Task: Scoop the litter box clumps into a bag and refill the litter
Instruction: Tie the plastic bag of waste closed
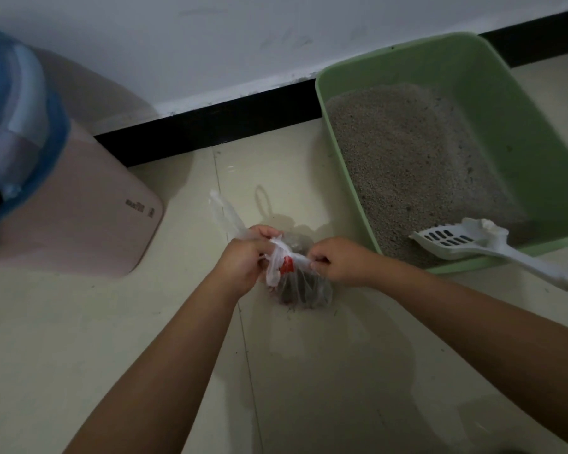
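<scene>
A small clear plastic bag (pixel 304 286) with a red print and dark clumps inside sits on the floor in the middle. My left hand (pixel 246 257) grips one of its handles, whose loose end sticks up to the left. My right hand (pixel 336 262) pinches the other handle, and the two handles cross between my hands. To the right stands the green litter box (pixel 535 149) holding grey litter (pixel 413 165). A white slotted scoop (pixel 466 242) lies across the box's near corner, its handle pointing right.
A pink bin (pixel 79 221) lined with a blue bag (pixel 20 103) stands at the left. A white wall with a black baseboard (pixel 210 121) runs behind. The floor is pale tile (pixel 79 339), with a few litter grains around the bag.
</scene>
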### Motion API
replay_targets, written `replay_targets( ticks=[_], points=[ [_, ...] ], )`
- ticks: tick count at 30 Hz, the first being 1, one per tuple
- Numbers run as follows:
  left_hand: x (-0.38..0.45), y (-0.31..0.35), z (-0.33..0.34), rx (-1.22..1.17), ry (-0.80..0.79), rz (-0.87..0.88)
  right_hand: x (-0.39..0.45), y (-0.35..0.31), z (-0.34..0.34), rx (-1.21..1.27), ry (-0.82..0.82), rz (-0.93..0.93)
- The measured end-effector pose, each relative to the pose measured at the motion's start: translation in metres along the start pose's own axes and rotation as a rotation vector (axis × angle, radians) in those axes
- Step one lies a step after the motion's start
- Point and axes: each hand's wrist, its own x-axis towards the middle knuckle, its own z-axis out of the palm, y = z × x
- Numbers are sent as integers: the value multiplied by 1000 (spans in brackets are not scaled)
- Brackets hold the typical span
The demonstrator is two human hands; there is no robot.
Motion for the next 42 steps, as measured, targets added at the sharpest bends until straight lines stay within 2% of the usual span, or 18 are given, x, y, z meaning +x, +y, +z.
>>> replay_targets(
  ticks=[3, 6, 7, 9, 11, 12, 14, 16, 20, 23, 28, 32, 36, 38, 40, 42],
  points=[
    [5, -9, -11, 212, 53, 70, -4, 0, -2, -2, -31, -40],
    [6, -16, -17, 380, 24, 101, -7, -3, -6, 17, -108, -46],
    [4, -19, -16, 408, 12, 107, -7, -3, -7, 33, -83, -28],
    [-2, -23, -13, 436, 48, 141, -2, -3, -7, 98, 85, 46],
    [-5, -26, -11, 429, 93, 211, 3, -2, -7, 307, 249, 156],
    [-7, -26, -10, 444, 100, 245, 6, -2, -7, 428, 276, 183],
    [-8, -25, -9, 467, 82, 335, 10, -2, -6, 597, 199, 172],
    [-9, -23, -7, 524, 66, 376, 12, -3, -5, 613, 152, 131],
    [-7, -25, -8, 668, 93, 388, 14, -3, -3, 734, 191, 143],
    [-9, -23, -6, 676, 104, 416, 16, -5, -2, 688, 226, 136],
    [-11, -21, -8, 476, -91, 391, 18, -5, -2, 423, 196, 75],
    [-11, -17, -2, 206, -26, 313, 18, -6, -3, 171, 156, -10],
    [-6, -8, -2, -337, 19, 135, 17, -4, -4, -94, 87, -79],
    [-4, -5, -4, -520, 21, 61, 14, -4, -2, -169, 55, -133],
    [-3, -6, -5, -610, 11, 31, 12, -5, 2, -215, 21, -146],
    [-2, -8, -6, -604, 2, 26, 10, -8, 9, -265, -15, -162]
  ],
)
